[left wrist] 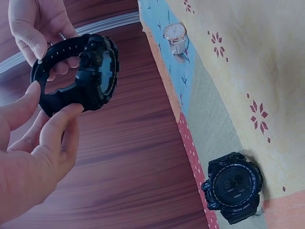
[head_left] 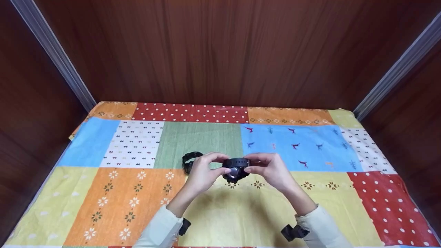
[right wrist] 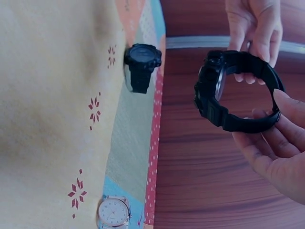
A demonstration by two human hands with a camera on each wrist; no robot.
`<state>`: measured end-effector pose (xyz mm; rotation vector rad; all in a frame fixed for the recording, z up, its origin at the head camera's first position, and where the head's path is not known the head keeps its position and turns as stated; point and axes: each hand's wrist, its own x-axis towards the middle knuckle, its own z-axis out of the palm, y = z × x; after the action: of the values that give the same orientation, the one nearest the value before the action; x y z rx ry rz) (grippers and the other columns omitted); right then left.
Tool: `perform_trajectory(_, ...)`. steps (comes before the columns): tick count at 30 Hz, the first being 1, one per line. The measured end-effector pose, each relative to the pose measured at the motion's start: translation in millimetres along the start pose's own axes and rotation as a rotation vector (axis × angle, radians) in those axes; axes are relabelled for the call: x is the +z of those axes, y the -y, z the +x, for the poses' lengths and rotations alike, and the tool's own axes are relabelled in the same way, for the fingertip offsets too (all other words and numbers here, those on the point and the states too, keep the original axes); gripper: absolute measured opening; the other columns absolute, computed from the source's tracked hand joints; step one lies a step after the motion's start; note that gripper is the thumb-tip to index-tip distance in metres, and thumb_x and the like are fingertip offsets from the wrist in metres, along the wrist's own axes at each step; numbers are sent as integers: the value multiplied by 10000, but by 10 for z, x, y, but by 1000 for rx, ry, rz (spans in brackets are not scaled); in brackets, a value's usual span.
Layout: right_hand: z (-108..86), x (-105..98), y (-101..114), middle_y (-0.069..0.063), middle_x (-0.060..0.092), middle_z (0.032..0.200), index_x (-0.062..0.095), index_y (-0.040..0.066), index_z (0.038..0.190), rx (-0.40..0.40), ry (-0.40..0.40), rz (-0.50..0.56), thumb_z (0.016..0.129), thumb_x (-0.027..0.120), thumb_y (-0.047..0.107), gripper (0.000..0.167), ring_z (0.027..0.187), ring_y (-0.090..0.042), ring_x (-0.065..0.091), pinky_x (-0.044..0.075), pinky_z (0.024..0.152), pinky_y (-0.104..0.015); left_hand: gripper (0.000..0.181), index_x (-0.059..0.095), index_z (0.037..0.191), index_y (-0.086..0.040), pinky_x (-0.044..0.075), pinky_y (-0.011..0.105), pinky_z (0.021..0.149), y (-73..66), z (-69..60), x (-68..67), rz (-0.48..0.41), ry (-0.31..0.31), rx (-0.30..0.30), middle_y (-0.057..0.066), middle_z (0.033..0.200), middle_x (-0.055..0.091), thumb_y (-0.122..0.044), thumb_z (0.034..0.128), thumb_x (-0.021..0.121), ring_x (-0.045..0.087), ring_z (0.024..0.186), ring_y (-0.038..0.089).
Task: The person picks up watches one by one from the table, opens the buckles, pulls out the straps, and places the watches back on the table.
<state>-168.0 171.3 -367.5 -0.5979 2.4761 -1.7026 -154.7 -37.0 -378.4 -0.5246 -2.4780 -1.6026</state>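
"What are the hands doing?"
"The left hand [head_left: 203, 174] and right hand [head_left: 274, 173] are both pinching a black watch [head_left: 235, 171] between thumb and fingers, holding it up over the cloth-covered bench [head_left: 237, 220]."
"Anything nearby?"
"A second black watch [left wrist: 232, 186] is lying just beyond the left hand; a white-dialled watch [right wrist: 114, 211] is resting there too."

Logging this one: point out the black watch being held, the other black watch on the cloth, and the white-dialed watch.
held black watch [right wrist: 208, 93], right wrist view, on its case
other black watch [left wrist: 233, 185], left wrist view, on its face
white-dialed watch [right wrist: 114, 212], right wrist view, on its dial
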Motion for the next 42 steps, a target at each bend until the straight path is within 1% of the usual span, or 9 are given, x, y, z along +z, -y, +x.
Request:
perform_trajectory(7,4,-8,-26,-128,666,957,679,-17,1004,27,4,18,749,725,43,266,825,-194,627,507,743,-274,281,673,1005,-18,430,378,875,8,-13,-23,-17,-1,-19,68,957,666,-59,735,739,597,940,213)
perform_trajectory(14,6,0,-2,-168,649,996,660,-43,1031,53,3,31,757,715,25,287,852,-218,628,504,761,-267,280,669,1005,-14,424,394,881,0,-17,-20,-12,-5,-24,77,962,663,-58,737,736,593,948,222)
perform_trajectory(20,19,6,1,-181,612,991,653,-65,1011,3,7,7,760,702,-8,263,855,-253,622,513,740,-264,269,675,985,-17,420,394,877,-11,-19,-9,2,-25,-6,73,948,662,-49,727,740,592,942,222)
perform_trajectory(23,26,20,6,-178,599,986,646,-79,1015,-47,-1,-13,751,708,-13,279,872,-273,604,512,759,-287,267,674,978,-1,433,385,864,-23,-14,2,25,-38,10,81,943,661,-43,723,739,595,934,223)
perform_trajectory(26,35,38,4,-160,597,982,648,-74,1017,-94,-11,-53,741,719,-7,293,902,-273,577,501,796,-357,257,676,967,2,449,370,843,-34,-13,14,53,-51,28,82,932,661,-40,721,737,598,923,219)
perform_trajectory(30,46,72,3,-111,599,962,666,-34,1002,-132,-18,-125,731,734,12,283,914,-255,561,484,805,-427,237,677,958,-2,493,297,787,-44,-27,32,73,-53,46,82,933,652,-26,728,729,594,923,224)
perform_trajectory(33,50,103,2,-74,596,944,675,-11,989,-152,-18,-181,727,743,28,274,901,-238,570,488,793,-409,234,674,967,-8,500,273,770,-54,-42,49,109,-50,62,79,949,640,-24,739,722,589,934,233)
perform_trajectory(38,54,141,-2,-28,591,905,690,14,964,-169,-17,-250,712,751,17,259,871,-198,566,491,769,-347,236,669,973,-4,461,375,807,-83,-63,71,251,-56,134,80,961,632,-58,748,717,594,923,249)
perform_trajectory(42,53,149,-5,-29,595,887,699,16,950,-178,-24,-251,703,754,7,254,859,-195,567,494,768,-342,234,668,967,7,471,375,795,-94,-67,77,274,-56,155,92,959,628,-59,748,718,596,911,250)
